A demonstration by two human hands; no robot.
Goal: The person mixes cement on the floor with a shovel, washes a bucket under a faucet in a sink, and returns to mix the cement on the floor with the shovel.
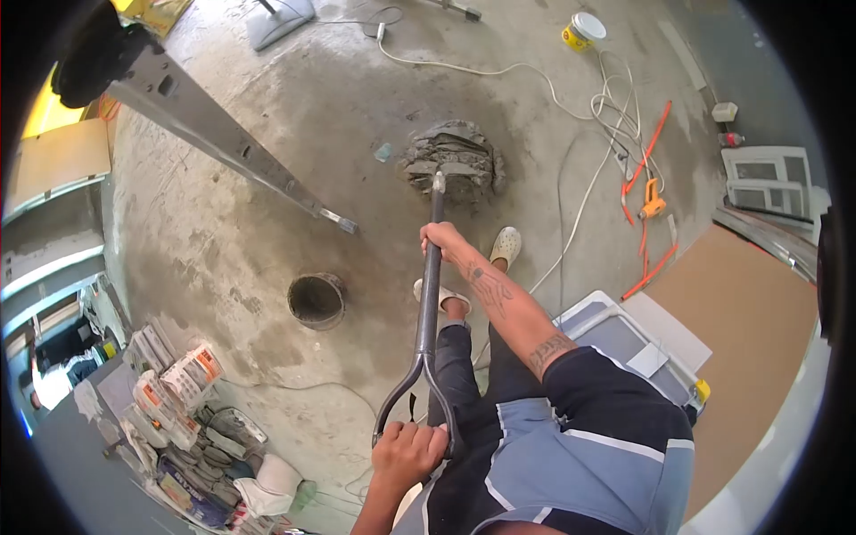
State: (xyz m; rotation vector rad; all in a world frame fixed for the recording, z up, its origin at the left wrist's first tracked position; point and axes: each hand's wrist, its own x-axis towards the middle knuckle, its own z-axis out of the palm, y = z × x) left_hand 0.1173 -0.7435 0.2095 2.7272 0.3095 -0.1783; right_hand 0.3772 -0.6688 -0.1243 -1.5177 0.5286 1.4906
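My left hand (410, 450) is wrapped round the crossbar of the D-shaped handle of a dark shovel (428, 308), low in the view. Further up, my right hand (442, 238) grips the shovel's shaft near its lower end. The shaft runs up to a heap of wet grey mortar (453, 159) on the floor; the blade is hidden in or under the heap. A dark bucket (316, 300) stands to the left of the shaft, its inside smeared grey.
A metal beam (214, 129) slants in at upper left. White cables (575, 223) and orange strips (655, 147) lie right, near an orange tool (653, 199). A yellow-and-white bucket (583, 32) stands at the top. Bags (192, 379) are piled lower left. A brown board (736, 348) lies right.
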